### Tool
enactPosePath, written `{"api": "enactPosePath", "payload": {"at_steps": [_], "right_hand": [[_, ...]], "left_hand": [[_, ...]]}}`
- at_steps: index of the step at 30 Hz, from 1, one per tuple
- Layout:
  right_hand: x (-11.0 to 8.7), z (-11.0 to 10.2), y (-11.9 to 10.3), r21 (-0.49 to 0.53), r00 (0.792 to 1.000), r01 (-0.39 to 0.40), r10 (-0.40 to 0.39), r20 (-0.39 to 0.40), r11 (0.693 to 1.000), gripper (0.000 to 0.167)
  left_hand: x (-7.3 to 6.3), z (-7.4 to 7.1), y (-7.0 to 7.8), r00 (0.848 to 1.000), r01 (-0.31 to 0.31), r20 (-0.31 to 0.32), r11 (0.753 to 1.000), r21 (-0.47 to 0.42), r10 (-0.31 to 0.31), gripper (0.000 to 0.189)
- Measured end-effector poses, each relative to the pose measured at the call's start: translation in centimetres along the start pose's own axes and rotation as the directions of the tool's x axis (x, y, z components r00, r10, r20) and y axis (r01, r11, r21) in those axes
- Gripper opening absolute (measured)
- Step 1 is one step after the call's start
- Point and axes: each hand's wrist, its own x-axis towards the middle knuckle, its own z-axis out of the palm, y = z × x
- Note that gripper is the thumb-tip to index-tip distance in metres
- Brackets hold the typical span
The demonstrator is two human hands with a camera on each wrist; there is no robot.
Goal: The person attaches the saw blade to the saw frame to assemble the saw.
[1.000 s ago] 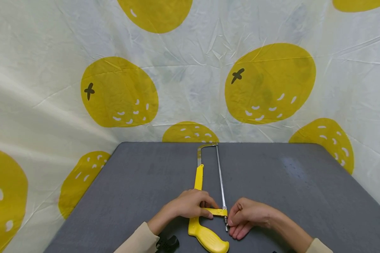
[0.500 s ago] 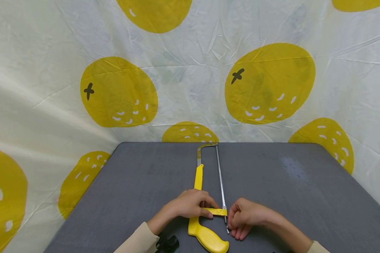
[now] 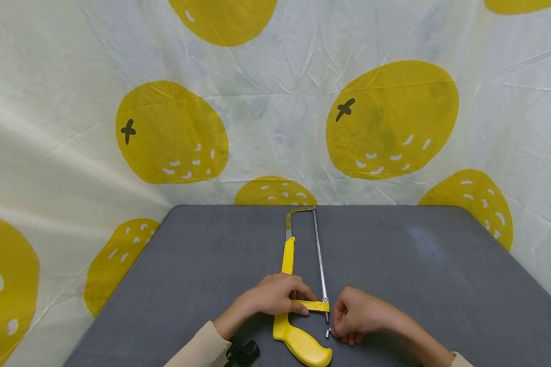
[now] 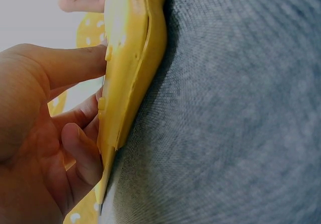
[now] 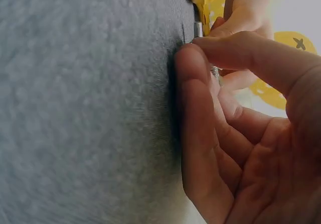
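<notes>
A hacksaw [image 3: 303, 346] with a yellow handle lies flat on the grey table, its blade [image 3: 320, 255] pointing away from me. My left hand [image 3: 280, 295] holds the yellow frame at the short crossbar [image 3: 317, 306], thumb on the near side and fingers on the far side. From the crossbar's end sticks a short threaded stud [image 3: 327, 317]. My right hand [image 3: 362, 312] pinches a small silvery wing nut [image 3: 328, 333] between thumb and forefinger, just off the stud's end. In the right wrist view the fingertips [image 5: 193, 58] mostly hide the nut.
The grey table [image 3: 418, 285] stretches out on both sides of the saw. Behind and to the left hangs a white cloth [image 3: 275, 132] printed with yellow fruit. A black object [image 3: 245, 352] sits by the left sleeve.
The wing nut, on the stud a second ago, has turned and come away toward me, leaving a gap. My right hand moved with it; my left hand and the saw stayed put.
</notes>
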Motion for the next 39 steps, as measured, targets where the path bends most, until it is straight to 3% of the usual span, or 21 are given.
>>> {"api": "enactPosePath", "payload": {"at_steps": [5,16,21,30,39], "right_hand": [[0.1,0.2,0.4,0.064,1.000,-0.005,0.004,0.006,0.998,0.012],[0.4,0.4,0.6,0.113,1.000,-0.007,0.008,-0.003,0.994,0.016],[0.4,0.5,0.5,0.106,1.000,-0.020,0.022,-0.014,0.994,0.015],[0.3,0.8,0.5,0.084,0.998,-0.051,0.053,-0.019,0.995,0.015],[0.2,1.1,0.2,0.034,0.996,-0.074,0.075,-0.042,0.997,0.016]], "left_hand": [[0.1,0.1,0.0,1.000,-0.001,0.006,1.000,0.000,0.001,0.029],[0.1,0.2,0.7,0.999,0.030,-0.020,0.995,0.095,-0.028,0.037],[0.4,0.4,0.7,1.000,0.015,-0.025,0.996,0.086,-0.013,0.039],[0.5,0.7,0.5,1.000,0.001,0.027,0.998,0.070,-0.003,0.041],[0.1,0.7,0.6,1.000,0.004,0.022,0.997,0.077,-0.006,0.040]]}}
